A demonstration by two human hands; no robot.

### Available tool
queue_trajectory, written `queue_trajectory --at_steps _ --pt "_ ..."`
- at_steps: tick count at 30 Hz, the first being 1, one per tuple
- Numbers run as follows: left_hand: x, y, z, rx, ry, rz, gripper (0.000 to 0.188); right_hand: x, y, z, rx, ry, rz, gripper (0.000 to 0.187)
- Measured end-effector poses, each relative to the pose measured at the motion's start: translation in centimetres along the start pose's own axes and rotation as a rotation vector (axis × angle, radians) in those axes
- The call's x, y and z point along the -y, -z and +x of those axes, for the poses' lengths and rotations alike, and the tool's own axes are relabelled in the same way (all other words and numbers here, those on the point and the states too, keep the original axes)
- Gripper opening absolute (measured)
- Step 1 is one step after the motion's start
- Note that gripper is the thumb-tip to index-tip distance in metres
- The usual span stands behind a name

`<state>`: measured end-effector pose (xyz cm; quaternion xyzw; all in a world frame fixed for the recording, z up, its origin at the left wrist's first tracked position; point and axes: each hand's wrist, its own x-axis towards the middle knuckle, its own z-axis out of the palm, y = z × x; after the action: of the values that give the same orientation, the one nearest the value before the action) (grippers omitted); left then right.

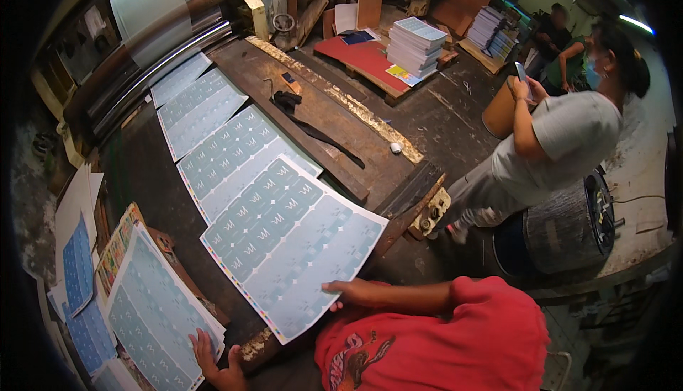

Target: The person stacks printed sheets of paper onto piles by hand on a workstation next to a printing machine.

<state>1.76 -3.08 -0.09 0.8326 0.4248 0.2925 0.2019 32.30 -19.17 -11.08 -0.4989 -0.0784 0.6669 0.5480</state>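
Red shirt (445,341) nearest, right grip (348,293) pinches printed sheet's (295,245) near edge; left grip (215,365) spread.

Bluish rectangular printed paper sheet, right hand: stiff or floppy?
The bluish rectangular printed paper sheet is probably floppy, looking thin and broad. Likely light: the right hand holds one edge. May slide, as it overlaps another sheet.
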Motion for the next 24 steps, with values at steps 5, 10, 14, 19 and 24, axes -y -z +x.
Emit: queue_trajectory --at_steps 5,10,14,19,24 --pt "2.7 -0.1 -0.3 -0.028 0.06 0.024 0.037 -1.7 0.8 -2.6 0.009 -0.04 -0.017 0.034" --pt "1.5 1.0 0.7 -0.021 0.132 -0.102 0.038 -1.6 -0.2 -4.3 -0.024 -0.081 0.07 0.038" --pt "1.9 1.8 0.8 -0.035 0.201 -0.184 0.03 -2.2 -0.3 -3.6 0.011 -0.083 0.195 0.044" --pt "3.1 0.8 0.7 -0.066 0.304 -0.312 0.027 -0.7 -0.5 -1.9 -0.018 -0.002 0.215 0.054" --pt "5.7 -0.1 0.0 -0.146 0.265 -0.498 0.047 -0.5 -2.0 0.1 -0.134 0.152 0.203 0.038"
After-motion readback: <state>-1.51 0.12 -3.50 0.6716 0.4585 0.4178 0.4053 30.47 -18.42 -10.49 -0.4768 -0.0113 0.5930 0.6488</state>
